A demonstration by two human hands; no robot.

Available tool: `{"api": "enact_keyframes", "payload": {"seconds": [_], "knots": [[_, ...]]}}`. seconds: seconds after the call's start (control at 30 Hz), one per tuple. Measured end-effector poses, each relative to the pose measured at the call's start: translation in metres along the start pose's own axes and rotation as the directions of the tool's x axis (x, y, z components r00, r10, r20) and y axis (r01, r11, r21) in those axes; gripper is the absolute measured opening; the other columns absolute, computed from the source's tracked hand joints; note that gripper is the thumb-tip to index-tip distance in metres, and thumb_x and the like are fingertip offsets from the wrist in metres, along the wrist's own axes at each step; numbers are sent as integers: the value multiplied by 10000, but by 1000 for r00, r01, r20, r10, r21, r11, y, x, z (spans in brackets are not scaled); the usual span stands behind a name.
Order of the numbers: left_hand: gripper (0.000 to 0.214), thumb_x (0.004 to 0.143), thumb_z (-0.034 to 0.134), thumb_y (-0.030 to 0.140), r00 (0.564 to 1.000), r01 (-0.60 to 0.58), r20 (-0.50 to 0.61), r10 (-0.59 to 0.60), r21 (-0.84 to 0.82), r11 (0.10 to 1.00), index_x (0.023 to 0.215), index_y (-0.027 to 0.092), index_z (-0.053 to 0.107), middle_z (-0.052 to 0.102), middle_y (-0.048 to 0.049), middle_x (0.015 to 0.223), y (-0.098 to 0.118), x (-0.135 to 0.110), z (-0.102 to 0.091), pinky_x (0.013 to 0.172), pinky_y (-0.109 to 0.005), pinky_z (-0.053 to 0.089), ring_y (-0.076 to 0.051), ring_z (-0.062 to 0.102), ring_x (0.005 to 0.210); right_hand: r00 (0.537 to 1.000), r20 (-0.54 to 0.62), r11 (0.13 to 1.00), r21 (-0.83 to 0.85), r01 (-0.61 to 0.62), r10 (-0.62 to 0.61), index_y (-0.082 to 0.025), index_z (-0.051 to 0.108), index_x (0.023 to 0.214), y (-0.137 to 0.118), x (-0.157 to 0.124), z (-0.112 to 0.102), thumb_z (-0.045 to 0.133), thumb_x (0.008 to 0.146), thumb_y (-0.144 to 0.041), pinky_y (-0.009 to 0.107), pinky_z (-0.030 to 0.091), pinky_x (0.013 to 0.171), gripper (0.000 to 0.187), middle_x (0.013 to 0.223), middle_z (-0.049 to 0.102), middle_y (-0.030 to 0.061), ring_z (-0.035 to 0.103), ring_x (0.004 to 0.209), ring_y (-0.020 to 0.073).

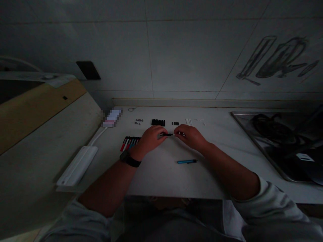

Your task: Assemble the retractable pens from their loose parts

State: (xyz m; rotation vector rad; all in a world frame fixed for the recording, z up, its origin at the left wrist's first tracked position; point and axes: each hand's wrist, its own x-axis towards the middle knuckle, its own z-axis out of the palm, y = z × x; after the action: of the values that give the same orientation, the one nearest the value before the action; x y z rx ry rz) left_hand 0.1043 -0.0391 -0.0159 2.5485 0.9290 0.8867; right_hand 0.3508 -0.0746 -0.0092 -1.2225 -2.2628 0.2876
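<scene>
My left hand (152,136), with a dark band on its wrist, is closed in a pinch on a thin black pen part (169,134). Facing it, my right hand (190,135) is closed near the part's other end, where a pale tip shows between the fingers. What lies inside the right fingers is partly hidden. A blue pen (186,161) lies on the white counter (161,178), nearer to me. Several coloured pen barrels (129,141) form a row beside my left hand, partly covered by it. Behind the hands sits a row of black cylindrical pieces (158,122).
Behind the hands are small metallic pieces (138,121), small black pieces (176,123) and thin white sticks (188,121). A phone (112,117) and white power strip (78,164) lie left. A metal-rimmed basin (254,144) holding dark items is right; a tiled wall (181,57) stands behind.
</scene>
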Motion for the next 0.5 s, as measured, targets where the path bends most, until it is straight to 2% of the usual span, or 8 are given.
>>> {"api": "enact_keyframes", "payload": {"seconds": [0.1,0.23,0.3,0.5], "knots": [[81,908,735,210,1000,-5,10,5,3,1000,979,229,701,721,-38,964,0,0,2,868,-382,524,-229,672,957,1000,4,1000,22,4,-4,-222,650,1070,-2,-1,5,618,941,-156,277,481,754,148,1008,700,44,644,803,159],[73,913,729,202,1000,-6,11,6,-5,1000,976,223,698,723,-36,972,-1,0,2,861,-374,517,-226,669,958,998,-25,997,52,54,-53,-229,596,1196,-3,-3,7,591,877,-86,292,514,787,350,1141,656,79,648,841,160],[73,915,729,201,1000,-2,3,2,-6,1000,977,220,697,722,-36,972,-1,0,1,858,-373,515,-225,668,956,997,-44,997,48,61,-59,-227,583,1240,-2,-4,7,572,859,-69,307,525,806,412,1134,654,86,649,859,170],[65,916,721,199,1000,3,-1,-3,-8,1000,973,223,701,714,-38,967,0,0,1,867,-379,521,-223,667,954,1000,-21,999,35,6,-5,-247,614,1257,-3,-2,6,594,935,-160,335,537,858,334,1034,726,45,683,889,188]]}}
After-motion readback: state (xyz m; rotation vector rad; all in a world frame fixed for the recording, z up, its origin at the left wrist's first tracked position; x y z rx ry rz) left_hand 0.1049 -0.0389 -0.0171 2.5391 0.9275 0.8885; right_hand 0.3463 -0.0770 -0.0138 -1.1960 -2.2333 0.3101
